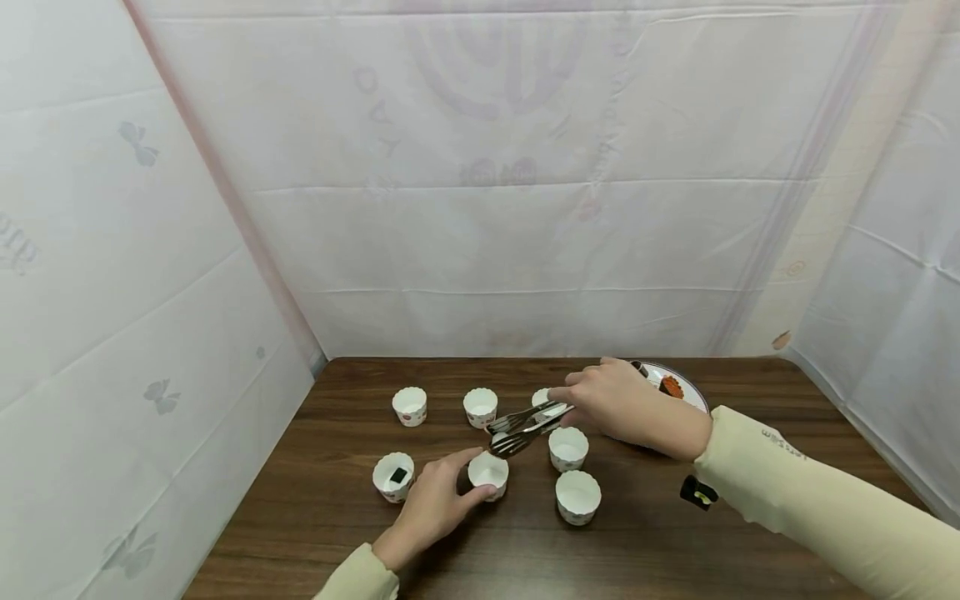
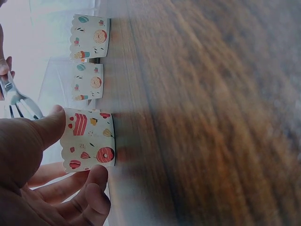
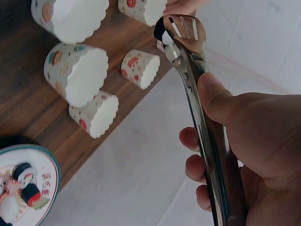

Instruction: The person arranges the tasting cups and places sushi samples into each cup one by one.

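My left hand (image 1: 435, 500) holds a white paper baking cup (image 1: 488, 477) between thumb and fingers. In the left wrist view this cup (image 2: 89, 139) shows red cake and doughnut prints and stands on the table. My right hand (image 1: 611, 400) grips metal serving tongs (image 1: 528, 429) with slotted ends, which hang just above that cup. Between the tong ends in the right wrist view is a small black and white piece (image 3: 161, 34), which looks like sushi. A cup (image 1: 389, 492) left of my left hand has a black-wrapped piece (image 1: 399, 475) inside.
More paper cups, such as one at the back left (image 1: 410, 407) and one at the front right (image 1: 578, 497), stand around on the dark wooden table (image 1: 300, 517). A round plate (image 1: 697, 398) with sushi-like pieces (image 1: 671, 387) lies behind my right forearm. By the right sleeve is a small black object (image 1: 699, 492).
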`<action>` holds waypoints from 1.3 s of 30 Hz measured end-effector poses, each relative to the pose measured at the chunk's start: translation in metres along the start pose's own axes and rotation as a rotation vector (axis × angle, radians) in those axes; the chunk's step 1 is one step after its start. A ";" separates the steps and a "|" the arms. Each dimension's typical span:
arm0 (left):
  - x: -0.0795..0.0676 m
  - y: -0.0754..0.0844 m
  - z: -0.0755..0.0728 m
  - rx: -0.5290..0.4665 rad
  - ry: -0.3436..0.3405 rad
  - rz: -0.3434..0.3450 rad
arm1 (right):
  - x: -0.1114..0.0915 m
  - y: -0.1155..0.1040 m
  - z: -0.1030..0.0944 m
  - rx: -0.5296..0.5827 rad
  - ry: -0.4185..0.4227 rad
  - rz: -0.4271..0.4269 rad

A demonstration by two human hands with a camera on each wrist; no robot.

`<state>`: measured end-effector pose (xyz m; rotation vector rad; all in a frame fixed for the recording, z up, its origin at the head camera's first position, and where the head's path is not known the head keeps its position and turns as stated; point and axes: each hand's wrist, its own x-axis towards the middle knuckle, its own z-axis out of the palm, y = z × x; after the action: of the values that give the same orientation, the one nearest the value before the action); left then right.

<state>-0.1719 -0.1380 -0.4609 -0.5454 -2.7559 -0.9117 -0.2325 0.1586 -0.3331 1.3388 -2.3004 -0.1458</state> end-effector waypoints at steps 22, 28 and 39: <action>0.000 -0.001 0.001 0.013 0.003 -0.016 | 0.011 -0.014 0.006 0.016 -0.090 -0.023; 0.002 0.000 0.000 0.009 0.002 -0.017 | 0.010 -0.014 0.005 0.025 -0.123 -0.012; 0.001 0.002 -0.001 0.009 -0.001 -0.021 | 0.010 -0.015 0.005 0.055 -0.123 0.019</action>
<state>-0.1724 -0.1369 -0.4585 -0.5166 -2.7701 -0.9034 -0.2272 0.1417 -0.3384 1.3699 -2.4344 -0.1638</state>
